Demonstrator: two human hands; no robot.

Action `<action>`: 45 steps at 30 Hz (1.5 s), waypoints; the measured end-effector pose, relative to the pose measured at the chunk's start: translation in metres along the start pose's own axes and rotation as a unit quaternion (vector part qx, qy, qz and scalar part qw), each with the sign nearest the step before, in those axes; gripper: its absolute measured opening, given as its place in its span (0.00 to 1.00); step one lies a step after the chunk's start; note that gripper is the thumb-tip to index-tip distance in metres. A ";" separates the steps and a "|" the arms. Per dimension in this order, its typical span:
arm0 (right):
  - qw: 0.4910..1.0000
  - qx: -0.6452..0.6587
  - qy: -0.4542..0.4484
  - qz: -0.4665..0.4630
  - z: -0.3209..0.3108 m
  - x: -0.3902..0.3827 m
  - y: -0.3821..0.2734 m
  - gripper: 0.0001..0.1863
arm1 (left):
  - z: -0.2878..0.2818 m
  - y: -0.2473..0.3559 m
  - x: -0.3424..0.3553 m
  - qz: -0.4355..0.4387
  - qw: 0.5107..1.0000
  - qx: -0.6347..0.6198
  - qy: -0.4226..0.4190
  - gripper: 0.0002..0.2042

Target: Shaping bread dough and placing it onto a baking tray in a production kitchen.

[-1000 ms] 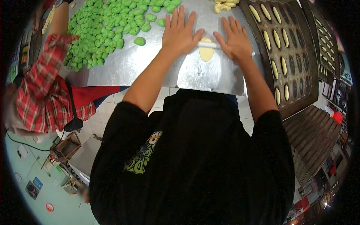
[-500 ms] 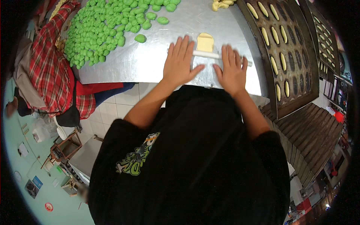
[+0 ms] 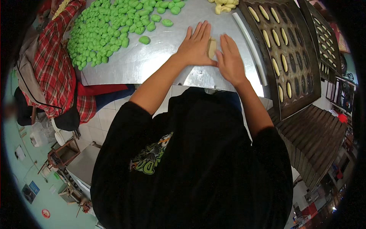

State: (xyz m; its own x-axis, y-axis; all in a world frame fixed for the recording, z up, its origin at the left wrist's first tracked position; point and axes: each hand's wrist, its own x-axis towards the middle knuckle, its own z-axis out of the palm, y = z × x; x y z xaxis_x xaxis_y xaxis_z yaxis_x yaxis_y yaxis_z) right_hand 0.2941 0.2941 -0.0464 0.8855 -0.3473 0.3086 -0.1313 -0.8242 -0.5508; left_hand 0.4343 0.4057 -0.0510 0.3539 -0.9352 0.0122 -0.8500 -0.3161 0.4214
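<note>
A small flat piece of pale yellow dough [image 3: 212, 49] lies on the metal table [image 3: 152, 68], partly covered by my hands. My left hand [image 3: 195, 46] is open at its left side, with the fingers stretched forward and the thumb pointing toward my right hand. On the other side my right hand [image 3: 230, 63] is open too, its fingers straight and its thumb close to the left thumb. Whether either hand presses on the dough I cannot tell. A white rolling pin [image 3: 249, 47] lies apart from both hands, along the table's right edge.
Green dough balls [image 3: 99, 34] are heaped at the far left, and yellow dough pieces [image 3: 223, 5] lie at the back. On the right stands a dark moulded baking tray [image 3: 293, 65] with dough strips, with another tray [image 3: 326, 42] beyond. A person in a red plaid shirt [image 3: 53, 72] is at left.
The rolling pin has left my hands and now lies at the table's right edge. My hands have come together around the dough, the left moving right and forward, the right slightly inward.
</note>
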 end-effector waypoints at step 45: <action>0.863 0.383 -0.237 0.230 -0.111 -0.115 0.009 0.16 | 0.044 0.077 -0.055 -0.094 0.993 0.074 0.027 0.40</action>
State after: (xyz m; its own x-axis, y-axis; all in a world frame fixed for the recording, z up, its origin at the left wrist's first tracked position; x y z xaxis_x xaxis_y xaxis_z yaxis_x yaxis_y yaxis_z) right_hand 0.1416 0.2767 -0.0006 0.9250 -0.1869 -0.3307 -0.3448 -0.0475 -0.9375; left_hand 0.3327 0.4257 -0.0590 0.5277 -0.8494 -0.0040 -0.8141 -0.5071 0.2829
